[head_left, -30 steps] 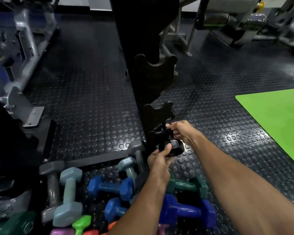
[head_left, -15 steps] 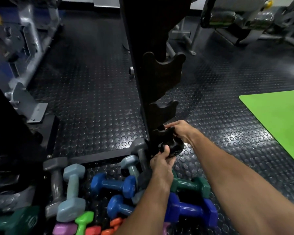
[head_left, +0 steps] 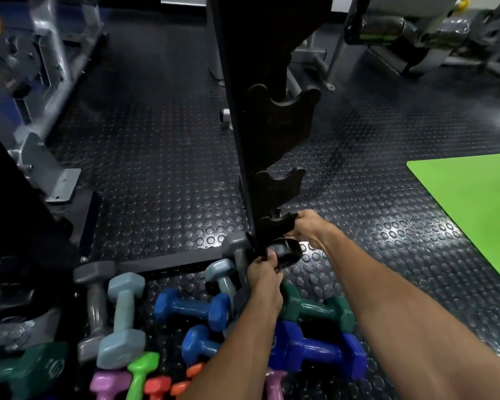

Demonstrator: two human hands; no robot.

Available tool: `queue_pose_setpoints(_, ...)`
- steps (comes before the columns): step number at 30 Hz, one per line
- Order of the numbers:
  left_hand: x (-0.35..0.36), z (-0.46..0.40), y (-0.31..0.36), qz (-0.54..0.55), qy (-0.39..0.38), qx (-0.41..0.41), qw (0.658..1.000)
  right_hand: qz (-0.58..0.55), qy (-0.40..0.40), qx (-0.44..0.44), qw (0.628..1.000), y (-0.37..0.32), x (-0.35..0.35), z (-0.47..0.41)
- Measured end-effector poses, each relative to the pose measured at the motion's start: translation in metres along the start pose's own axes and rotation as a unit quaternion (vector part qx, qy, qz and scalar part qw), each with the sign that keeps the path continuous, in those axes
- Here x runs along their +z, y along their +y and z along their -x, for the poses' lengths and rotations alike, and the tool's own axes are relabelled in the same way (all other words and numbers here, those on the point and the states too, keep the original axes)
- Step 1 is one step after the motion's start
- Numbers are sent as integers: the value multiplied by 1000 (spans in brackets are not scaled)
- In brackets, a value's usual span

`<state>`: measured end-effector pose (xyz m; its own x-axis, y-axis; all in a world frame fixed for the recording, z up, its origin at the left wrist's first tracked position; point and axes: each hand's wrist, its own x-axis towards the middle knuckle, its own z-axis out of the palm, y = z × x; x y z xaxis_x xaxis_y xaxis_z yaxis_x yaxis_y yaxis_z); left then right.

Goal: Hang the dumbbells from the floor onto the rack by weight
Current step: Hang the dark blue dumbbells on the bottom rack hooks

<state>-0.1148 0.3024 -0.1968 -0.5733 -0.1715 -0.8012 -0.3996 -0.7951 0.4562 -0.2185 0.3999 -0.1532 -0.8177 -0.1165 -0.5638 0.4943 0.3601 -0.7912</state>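
Observation:
A black dumbbell (head_left: 287, 253) sits low against the dark upright rack (head_left: 260, 145), just under its lowest cradle (head_left: 274, 225). My left hand (head_left: 264, 274) grips the near end of it. My right hand (head_left: 308, 228) holds its far end beside the lowest cradle. Two higher cradles (head_left: 280, 116) on the rack are bare. On the floor lie several coloured dumbbells: a light grey-blue one (head_left: 123, 319), a blue one (head_left: 192, 310), a dark blue one (head_left: 318, 347), a green one (head_left: 315, 311) and a dark grey one (head_left: 94, 310).
The floor is black studded rubber (head_left: 162, 168). A bright green mat (head_left: 474, 203) lies at right. Grey gym machine frames (head_left: 32, 116) stand at left, more machines (head_left: 416, 30) at the back right. Small pink, orange and lime dumbbells (head_left: 142, 373) lie at the bottom edge.
Both hands have lowered the black dumbbell slightly toward the rack's lowest cradle. The view has shifted a little, and the floor dumbbells have not moved.

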Motion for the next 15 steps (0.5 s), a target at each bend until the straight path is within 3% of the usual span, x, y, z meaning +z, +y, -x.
queue_pose_setpoints(7, -3, -1, 12, -47, -10, -25, 999, 1, -1, 1, 1000, 4, 1, -7)
queue_pose_setpoints(15, -8, 3, 15, -88, -33, -26, 995, -39, 58, -15, 997, 16, 6, -8)
